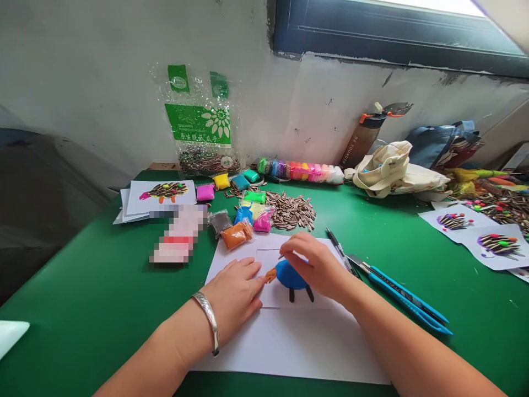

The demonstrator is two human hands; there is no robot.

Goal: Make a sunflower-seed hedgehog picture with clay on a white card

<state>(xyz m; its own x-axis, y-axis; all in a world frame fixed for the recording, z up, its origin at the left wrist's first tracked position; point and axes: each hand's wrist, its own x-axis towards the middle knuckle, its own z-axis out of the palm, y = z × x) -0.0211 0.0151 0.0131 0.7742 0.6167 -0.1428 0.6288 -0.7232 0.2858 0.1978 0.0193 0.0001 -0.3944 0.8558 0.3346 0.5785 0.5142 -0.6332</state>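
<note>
A blue clay shape [290, 274] sits on the white paper [297, 336]. The left hand [235, 295] lies flat beside it, fingers spread out, holding the paper down. The right hand [316, 264] bends over the clay, its fingertips pinched on a sunflower seed [281, 256] at the clay's top edge.

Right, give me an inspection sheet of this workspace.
Surface: green table, white paper sheet in front.
Job's things: blue clay figure with orange tip and black legs on a small card.
Clutter: sunflower seeds, clay packets, blue utility knife, pen, finished pictures, cloth bag, bottle.
Hands: left hand flat on the paper; right hand pinching a seed at the figure.
Cables: nothing seen.
Surroundings: white wall, window frame.
</note>
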